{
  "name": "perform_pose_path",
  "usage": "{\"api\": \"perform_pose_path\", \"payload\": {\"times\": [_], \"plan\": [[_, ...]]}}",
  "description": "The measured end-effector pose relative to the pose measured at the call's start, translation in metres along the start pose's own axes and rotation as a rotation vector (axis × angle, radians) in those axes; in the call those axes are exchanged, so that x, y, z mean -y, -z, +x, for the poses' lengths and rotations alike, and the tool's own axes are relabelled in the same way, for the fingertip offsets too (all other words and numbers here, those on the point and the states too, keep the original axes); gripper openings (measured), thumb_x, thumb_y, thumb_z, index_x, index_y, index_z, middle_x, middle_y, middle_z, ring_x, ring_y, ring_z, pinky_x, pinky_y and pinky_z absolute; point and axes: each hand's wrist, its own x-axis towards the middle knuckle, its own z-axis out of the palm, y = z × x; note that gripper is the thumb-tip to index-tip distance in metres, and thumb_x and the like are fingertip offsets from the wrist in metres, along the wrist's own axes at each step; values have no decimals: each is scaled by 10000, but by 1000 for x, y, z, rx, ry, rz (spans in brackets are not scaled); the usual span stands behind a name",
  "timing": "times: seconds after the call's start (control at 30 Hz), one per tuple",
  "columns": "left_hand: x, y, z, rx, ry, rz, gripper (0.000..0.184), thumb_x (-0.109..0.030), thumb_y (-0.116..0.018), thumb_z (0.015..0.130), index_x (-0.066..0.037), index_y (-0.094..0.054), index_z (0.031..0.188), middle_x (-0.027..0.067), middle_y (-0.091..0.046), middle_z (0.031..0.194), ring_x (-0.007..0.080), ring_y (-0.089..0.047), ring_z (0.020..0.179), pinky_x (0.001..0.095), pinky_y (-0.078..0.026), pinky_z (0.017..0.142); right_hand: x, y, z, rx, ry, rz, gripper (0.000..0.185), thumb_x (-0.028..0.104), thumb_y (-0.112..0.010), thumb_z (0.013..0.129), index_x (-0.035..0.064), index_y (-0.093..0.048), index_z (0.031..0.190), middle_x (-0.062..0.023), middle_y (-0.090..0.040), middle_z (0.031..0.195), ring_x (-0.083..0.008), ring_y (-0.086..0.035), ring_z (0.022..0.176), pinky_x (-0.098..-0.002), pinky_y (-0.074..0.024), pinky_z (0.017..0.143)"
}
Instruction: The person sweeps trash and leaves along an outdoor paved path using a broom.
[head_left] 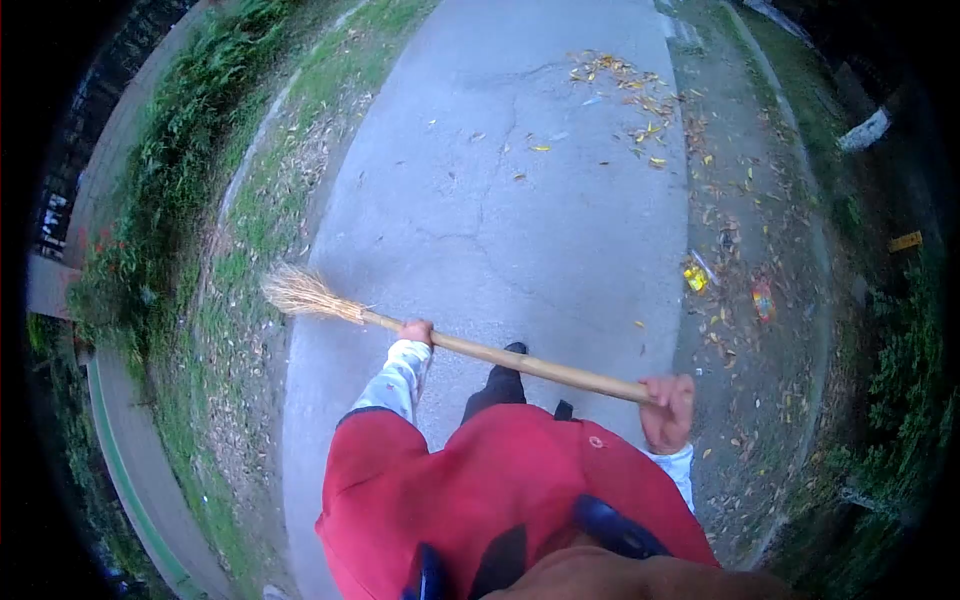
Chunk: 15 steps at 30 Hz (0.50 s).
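Observation:
A broom [520, 362] with a long wooden handle lies across the front of my body, held nearly level. Its straw bristles [308, 292] point to the left, over the edge of the path. My left hand [416, 332] is closed round the handle close to the bristle end. Near the other end, my right hand [668, 410] grips the handle, its fingers wrapped over it. One dark shoe [515, 348] shows below the handle.
A grey concrete path [450, 190] runs ahead. Yellow and brown leaves [630, 85] lie at its far right. Yellow litter [696, 277] and a colourful wrapper [763, 299] rest on the right verge. Green bushes [185, 150] line the left side.

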Motion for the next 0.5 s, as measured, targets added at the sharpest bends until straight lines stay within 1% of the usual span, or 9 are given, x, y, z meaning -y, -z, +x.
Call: {"api": "perform_pose_path", "payload": {"times": [0.13, 0.17, 0.2, 0.27, 0.3, 0.33, 0.37, 0.43, 0.5], "plan": [[-4, 15, 83, 72, -125, 13, 84, -186, -635, 639, -141, -626, 709, 103, -611, 738, 301, -595, 745, 428, -468, 675, -15, -21, 42, -42, 48, -85, 166, 98, -566, 776, 114, -401, 768, -29, -454, 666, -170, -461, 681, -422, -400, 846], [-31, 19, 103, 137, -202, 25, 89, -201, -635, 651, -136, -630, 712, 101, -616, 733, 298, -598, 732, 425, -471, 676, 0, -19, 35, -177, 96, -98, 162, 90, -557, 772, 113, -397, 768, -27, -455, 666, -168, -459, 676, -411, -399, 850], [-52, -25, 128, -7, -328, -5, 120, -239, -673, 605, -149, -627, 669, 95, -613, 690, 294, -599, 693, 426, -471, 648, 21, -19, 24, -307, 150, -109, 158, 81, -549, 767, 112, -394, 767, -24, -456, 665, -166, -457, 672, -400, -397, 853], [-148, -25, 152, 28, -658, -49, 128, -238, -577, 665, -123, -609, 619, 108, -574, 624, 310, -569, 632, 447, -435, 568, 59, -23, -18, -404, 369, -185, 173, 120, -530, 790, 118, -361, 754, 2, -369, 623, -152, -435, 634, -407, -401, 845], [-201, -31, 155, 64, -723, -74, 134, -247, -582, 666, -126, -608, 614, 99, -582, 627, 305, -576, 642, 445, -448, 600, 84, -27, -51, -480, 426, -225, 199, 148, -565, 818, 152, -396, 713, 24, -341, 605, -114, -407, 632, -370, -374, 870], [-255, -47, 151, 120, -784, -79, 117, -242, -589, 666, -133, -621, 640, 87, -598, 653, 301, -589, 682, 442, -459, 651, 98, -45, -84, -732, 542, -334, 225, 172, -564, 827, 145, -383, 697, 21, -307, 597, -123, -392, 615, -353, -364, 868], [-312, -3, 141, 249, -915, -72, 105, -230, -598, 669, -131, -632, 674, 91, -608, 685, 300, -596, 734, 442, -463, 694, 110, -56, -123, -848, 630, -475, 219, 196, -438, 886, 114, -335, 711, 8, -315, 600, -144, -403, 651, -408, -386, 865], [-406, 4, 122, 222, -1083, -270, 95, -196, -631, 653, -109, -635, 691, 104, -612, 730, 306, -597, 762, 458, -460, 750, 121, -77, -196, -1051, 868, -434, 214, 199, -429, 869, 107, -334, 701, 1, -312, 592, -156, -404, 646, -418, -379, 856], [-485, 25, 115, 288, -1289, -384, 129, -210, -597, 709, -96, -615, 766, 112, -595, 773, 301, -586, 829, 460, -455, 800, 120, -134, -166, -1007, 1015, -462, 214, 181, -564, 769, 146, -427, 609, 36, -374, 542, -103, -427, 556, -304, -385, 626]]}}
